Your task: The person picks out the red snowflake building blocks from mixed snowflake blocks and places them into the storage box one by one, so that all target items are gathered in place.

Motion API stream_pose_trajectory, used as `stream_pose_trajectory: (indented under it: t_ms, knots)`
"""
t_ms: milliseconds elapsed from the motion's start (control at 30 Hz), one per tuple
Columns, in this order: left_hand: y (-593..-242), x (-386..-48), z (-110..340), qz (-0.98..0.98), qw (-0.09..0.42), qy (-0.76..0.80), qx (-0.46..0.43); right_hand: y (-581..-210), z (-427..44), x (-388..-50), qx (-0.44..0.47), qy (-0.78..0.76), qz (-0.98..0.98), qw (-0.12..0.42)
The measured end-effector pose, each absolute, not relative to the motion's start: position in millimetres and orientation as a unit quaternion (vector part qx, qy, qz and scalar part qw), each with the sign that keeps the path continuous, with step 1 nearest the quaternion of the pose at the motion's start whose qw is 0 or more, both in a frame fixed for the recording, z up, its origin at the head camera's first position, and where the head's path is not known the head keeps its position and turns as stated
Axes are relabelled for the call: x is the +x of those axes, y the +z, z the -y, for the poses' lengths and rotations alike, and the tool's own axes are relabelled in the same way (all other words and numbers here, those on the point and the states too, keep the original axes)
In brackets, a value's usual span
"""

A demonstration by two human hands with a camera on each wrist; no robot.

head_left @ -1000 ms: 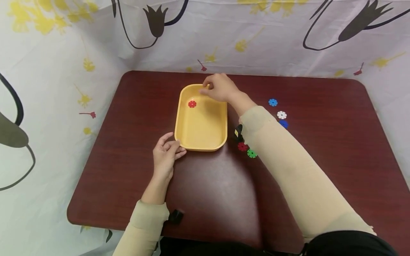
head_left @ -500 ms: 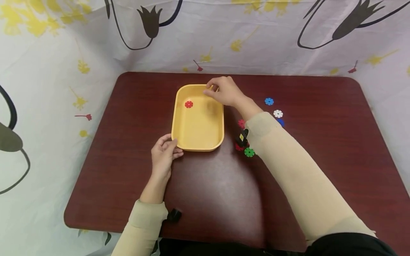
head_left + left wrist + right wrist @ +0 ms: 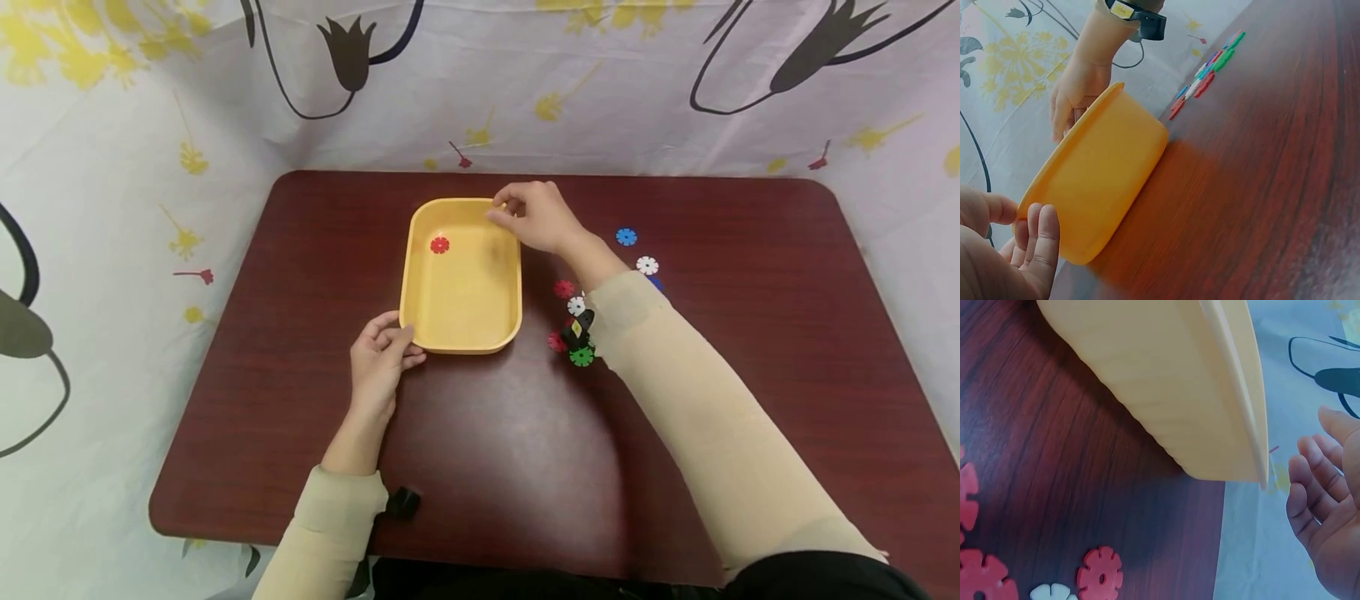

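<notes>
We are noting the left hand (image 3: 377, 360) at the near-left corner of the yellow tray (image 3: 461, 308): thumb and fingers are pinching that corner narrowly, probably to keep the tray from sliding. The right hand (image 3: 536, 218) is hanging by the far-right corner. In the right wrist view it is showing apart from the tray; its fingers are curving loosely, the thumb is standing wide of them, and we are seeing nothing held.

The tray is sitting flat on the table (image 3: 300, 275), toward the far edge, probably because both hands are reaching it easily there. The loose discs (image 3: 564, 288) are lying to its right, presumably to suit the right hand; the right sleeve (image 3: 697, 400) is partly covering the group.

For appearance, we are observing a plain tray with rounded corners and flaring walls. One red disc (image 3: 439, 245) is lying inside, toward the far-left corner, and is showing a notched, flower-like outline. The loose discs are repeating that outline in red, white, green and blue.
</notes>
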State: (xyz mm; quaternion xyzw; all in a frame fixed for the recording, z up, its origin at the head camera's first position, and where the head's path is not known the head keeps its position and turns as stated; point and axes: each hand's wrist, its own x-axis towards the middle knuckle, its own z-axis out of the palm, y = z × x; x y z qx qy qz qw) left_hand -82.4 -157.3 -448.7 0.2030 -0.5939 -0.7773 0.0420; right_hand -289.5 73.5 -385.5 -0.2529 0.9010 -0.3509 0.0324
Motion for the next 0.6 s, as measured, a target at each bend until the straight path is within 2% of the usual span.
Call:
stream_pose_trajectory:
  t_ms: [233, 600]
  knots:
    - [-448, -86, 163, 0.665, 0.031, -0.721, 0.191, -390, -88, -285, -0.238, -0.360, -0.901, 0.036]
    - [-448, -94, 164, 0.672, 0.048, -0.719, 0.171, -401, -112, -276, -0.197, -0.379, -0.903, 0.041]
